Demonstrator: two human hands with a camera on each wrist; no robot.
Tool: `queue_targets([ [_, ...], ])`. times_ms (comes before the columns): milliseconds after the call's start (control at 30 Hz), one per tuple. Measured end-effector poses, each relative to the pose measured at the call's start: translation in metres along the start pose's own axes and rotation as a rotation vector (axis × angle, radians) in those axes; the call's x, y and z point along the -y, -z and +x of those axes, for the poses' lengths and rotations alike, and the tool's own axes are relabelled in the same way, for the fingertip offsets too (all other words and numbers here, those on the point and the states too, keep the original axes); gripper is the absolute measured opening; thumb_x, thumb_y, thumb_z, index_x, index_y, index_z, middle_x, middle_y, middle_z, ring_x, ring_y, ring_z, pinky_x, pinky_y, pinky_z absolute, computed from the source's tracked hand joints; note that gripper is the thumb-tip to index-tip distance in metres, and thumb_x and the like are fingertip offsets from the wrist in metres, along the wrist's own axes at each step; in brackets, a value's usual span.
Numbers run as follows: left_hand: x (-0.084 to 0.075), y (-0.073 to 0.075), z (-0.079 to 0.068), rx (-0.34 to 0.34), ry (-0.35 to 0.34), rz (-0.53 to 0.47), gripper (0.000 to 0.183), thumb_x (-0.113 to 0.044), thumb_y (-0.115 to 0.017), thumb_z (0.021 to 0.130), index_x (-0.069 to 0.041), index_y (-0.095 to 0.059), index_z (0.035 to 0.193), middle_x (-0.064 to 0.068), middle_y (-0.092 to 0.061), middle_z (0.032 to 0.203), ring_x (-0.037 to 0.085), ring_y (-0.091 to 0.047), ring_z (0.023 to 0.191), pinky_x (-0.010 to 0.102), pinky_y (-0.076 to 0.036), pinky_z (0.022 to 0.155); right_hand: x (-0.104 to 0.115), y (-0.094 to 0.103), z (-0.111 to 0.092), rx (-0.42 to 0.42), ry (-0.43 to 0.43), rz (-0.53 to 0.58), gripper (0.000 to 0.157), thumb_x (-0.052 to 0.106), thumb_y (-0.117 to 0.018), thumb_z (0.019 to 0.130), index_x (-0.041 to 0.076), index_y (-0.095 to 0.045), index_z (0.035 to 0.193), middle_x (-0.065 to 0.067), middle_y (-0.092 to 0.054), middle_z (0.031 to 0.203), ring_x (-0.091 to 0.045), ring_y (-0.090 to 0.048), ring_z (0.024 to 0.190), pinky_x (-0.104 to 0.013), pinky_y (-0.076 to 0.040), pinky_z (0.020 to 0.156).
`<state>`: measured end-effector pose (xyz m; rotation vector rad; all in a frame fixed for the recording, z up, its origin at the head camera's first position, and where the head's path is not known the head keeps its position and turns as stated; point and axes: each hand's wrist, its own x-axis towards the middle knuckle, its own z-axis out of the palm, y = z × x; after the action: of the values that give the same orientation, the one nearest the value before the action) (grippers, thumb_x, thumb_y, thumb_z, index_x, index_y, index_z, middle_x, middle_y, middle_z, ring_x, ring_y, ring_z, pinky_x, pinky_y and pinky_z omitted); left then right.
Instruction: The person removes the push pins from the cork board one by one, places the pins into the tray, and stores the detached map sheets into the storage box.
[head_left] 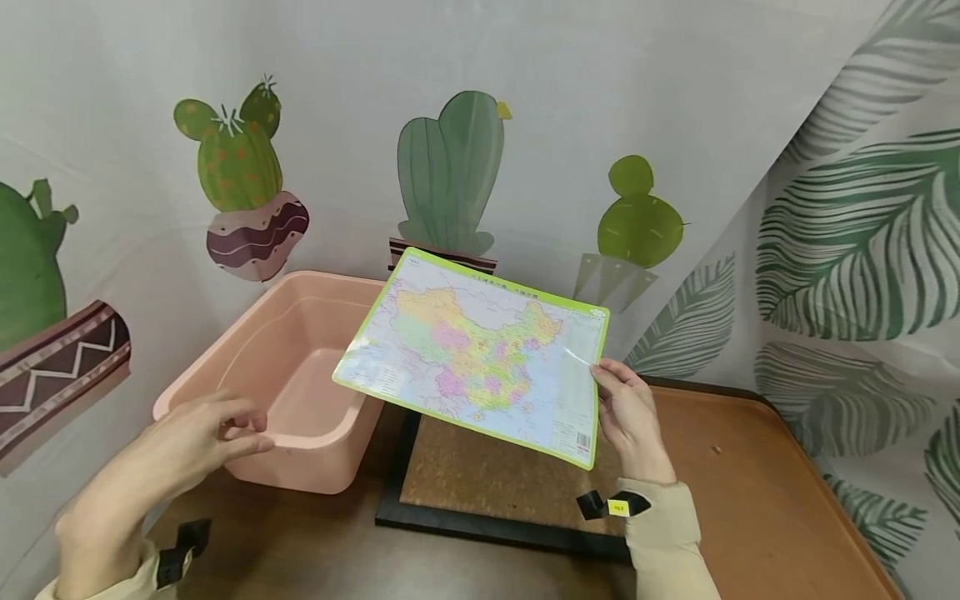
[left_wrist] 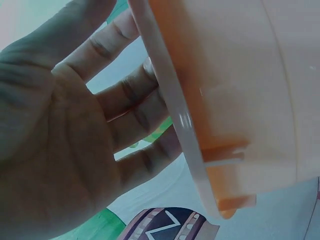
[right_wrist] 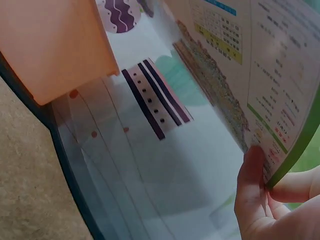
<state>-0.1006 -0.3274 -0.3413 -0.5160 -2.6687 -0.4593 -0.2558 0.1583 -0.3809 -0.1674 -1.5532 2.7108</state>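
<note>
My right hand (head_left: pixel 632 417) pinches the right edge of a map sheet (head_left: pixel 465 350), a glossy rectangle with a green border, between thumb and fingers. The map is held tilted in the air, and its printed back (right_wrist: pixel 280 75) shows in the right wrist view. My left hand (head_left: pixel 197 433) is at the near left side of a pink plastic basin (head_left: pixel 315 467), with nothing held. In the left wrist view its fingers (left_wrist: pixel 135 90) stretch toward the basin's rim (left_wrist: pixel 172 100); whether they touch it I cannot tell.
Below the map lies a cork board (head_left: pixel 480 475) with a black frame (head_left: pixel 495 533), on a dark wooden table (head_left: pixel 300 550). To the right is a brown tray (head_left: pixel 735 467) with a raised edge. A cactus-print curtain (head_left: pixel 555 100) hangs behind.
</note>
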Motion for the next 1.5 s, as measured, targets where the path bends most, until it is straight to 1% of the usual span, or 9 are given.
queue_targets([
  [100,0.0,-0.001,0.001,-0.005,-0.011,0.014,0.033,-0.022,-0.084,0.074,-0.031,-0.052,0.073,-0.019,-0.037,0.07,-0.004,-0.035,0.063,0.021,-0.029,0.053,0.004,-0.01,0.002,0.014,0.003,-0.023,0.005,-0.001,-0.058,0.097,0.004,-0.058,0.096,-0.007,-0.063,0.096,-0.014,-0.064,0.079,-0.024,-0.051,0.067],
  [233,0.0,-0.002,0.001,-0.008,-0.014,0.024,0.036,-0.022,-0.084,0.073,-0.032,-0.05,0.072,-0.02,-0.036,0.071,-0.004,-0.035,0.062,0.021,-0.028,0.053,0.008,-0.029,0.004,0.04,0.032,-0.041,0.007,-0.002,-0.058,0.096,0.004,-0.059,0.094,-0.008,-0.062,0.096,-0.015,-0.063,0.079,-0.024,-0.05,0.067],
  [333,-0.001,-0.001,0.0,-0.012,-0.014,0.017,0.037,-0.022,-0.084,0.073,-0.033,-0.049,0.071,-0.021,-0.036,0.071,-0.004,-0.035,0.062,0.021,-0.028,0.053,0.008,-0.046,0.004,0.057,0.049,-0.074,0.006,-0.003,-0.059,0.095,0.003,-0.06,0.094,-0.009,-0.062,0.093,-0.016,-0.062,0.074,-0.025,-0.05,0.062],
  [467,-0.001,-0.003,-0.001,-0.036,-0.032,-0.008,0.039,-0.019,-0.085,0.071,-0.033,-0.049,0.072,-0.022,-0.037,0.07,-0.005,-0.035,0.062,0.018,-0.028,0.054,0.008,-0.066,0.004,0.074,0.054,-0.141,0.008,-0.002,-0.06,0.095,-0.001,-0.058,0.102,-0.009,-0.061,0.092,-0.016,-0.059,0.07,-0.026,-0.049,0.059],
  [700,0.001,-0.004,-0.002,-0.06,-0.055,-0.028,0.038,-0.016,-0.086,0.068,-0.034,-0.053,0.075,-0.024,-0.04,0.071,-0.004,-0.038,0.064,0.014,-0.027,0.056,0.009,-0.096,0.004,0.103,0.05,-0.196,0.011,-0.001,-0.058,0.096,-0.001,-0.055,0.107,-0.012,-0.059,0.098,-0.019,-0.06,0.079,-0.027,-0.05,0.064],
  [967,0.0,-0.006,-0.002,-0.064,-0.046,-0.002,0.036,-0.018,-0.087,0.067,-0.032,-0.055,0.076,-0.026,-0.043,0.074,-0.004,-0.041,0.067,0.015,-0.031,0.058,0.01,-0.128,0.003,0.133,0.1,-0.321,0.013,0.0,-0.059,0.095,-0.003,-0.057,0.108,-0.013,-0.058,0.095,-0.02,-0.063,0.077,-0.028,-0.053,0.062],
  [1067,0.002,-0.007,-0.003,-0.062,-0.048,0.006,0.035,-0.018,-0.087,0.066,-0.031,-0.056,0.076,-0.026,-0.043,0.075,-0.003,-0.041,0.068,0.016,-0.031,0.058,0.008,-0.141,0.002,0.141,0.118,-0.398,0.012,0.001,-0.06,0.096,-0.003,-0.058,0.107,-0.013,-0.057,0.093,-0.02,-0.062,0.077,-0.031,-0.054,0.064],
  [1267,0.003,-0.008,-0.005,-0.057,-0.036,0.013,0.035,-0.02,-0.087,0.065,-0.032,-0.056,0.075,-0.025,-0.041,0.074,-0.003,-0.039,0.067,0.017,-0.03,0.057,-0.007,-0.168,0.0,0.178,0.128,-0.561,0.009,0.005,-0.06,0.096,0.001,-0.061,0.104,-0.012,-0.059,0.096,-0.019,-0.058,0.081,-0.035,-0.048,0.071],
  [1500,0.003,-0.01,-0.005,-0.046,-0.021,-0.011,0.033,-0.019,-0.086,0.066,-0.031,-0.057,0.075,-0.024,-0.041,0.075,-0.003,-0.039,0.067,0.016,-0.03,0.058,-0.02,-0.192,-0.004,0.164,0.12,-0.603,0.005,0.005,-0.061,0.096,0.004,-0.062,0.101,-0.011,-0.06,0.095,-0.019,-0.059,0.079,-0.03,-0.045,0.062],
])
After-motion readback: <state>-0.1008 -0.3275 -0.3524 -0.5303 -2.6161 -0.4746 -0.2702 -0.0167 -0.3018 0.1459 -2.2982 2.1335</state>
